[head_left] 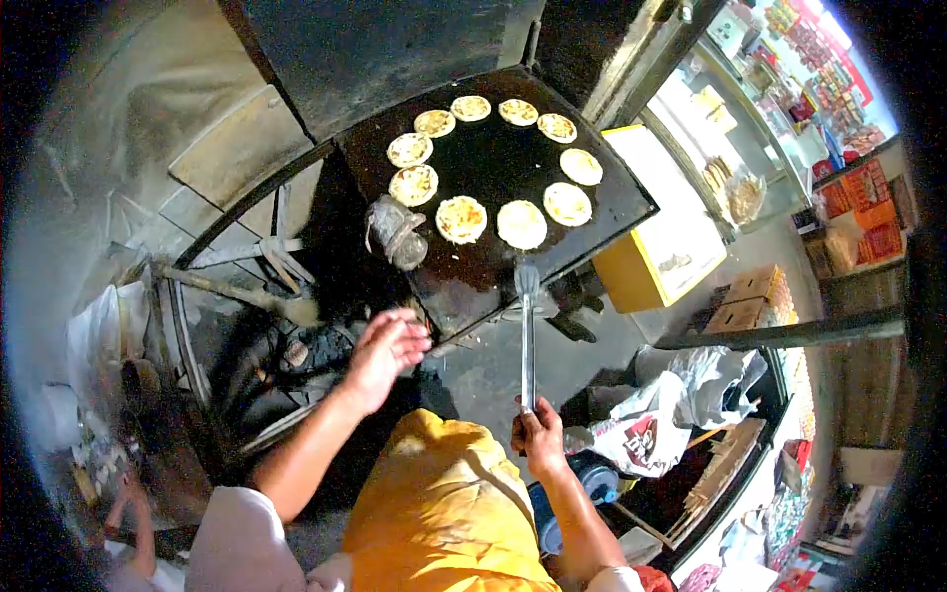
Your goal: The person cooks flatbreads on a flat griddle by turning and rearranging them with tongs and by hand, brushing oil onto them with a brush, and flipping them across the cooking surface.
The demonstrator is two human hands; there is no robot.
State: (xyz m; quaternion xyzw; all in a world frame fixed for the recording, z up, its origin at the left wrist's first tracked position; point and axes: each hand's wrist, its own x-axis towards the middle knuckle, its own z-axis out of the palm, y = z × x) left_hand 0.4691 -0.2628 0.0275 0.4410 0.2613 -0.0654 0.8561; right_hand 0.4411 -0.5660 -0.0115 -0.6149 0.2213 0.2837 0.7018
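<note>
My right hand (541, 434) is closed around the handle of metal tongs (528, 335). The tongs point away from me, and their tips lie at the near edge of the dark griddle (483, 148), just below a round flatbread (522, 225). Several browned flatbreads form a ring on the griddle, among them one with orange-brown spots (462, 219). My left hand (385, 353) hangs in the air just off the griddle's near left corner, fingers loosely stretched and holding nothing. Beyond it, a bundled grey cloth (395, 232) rests at the griddle's left edge.
Below left of the griddle are charred wood and ash (296, 355) inside a metal frame. A yellow box (641, 266) stands to the right. White plastic bags (651, 424) and cardboard lie lower right. Another person's arm (136, 518) shows at lower left.
</note>
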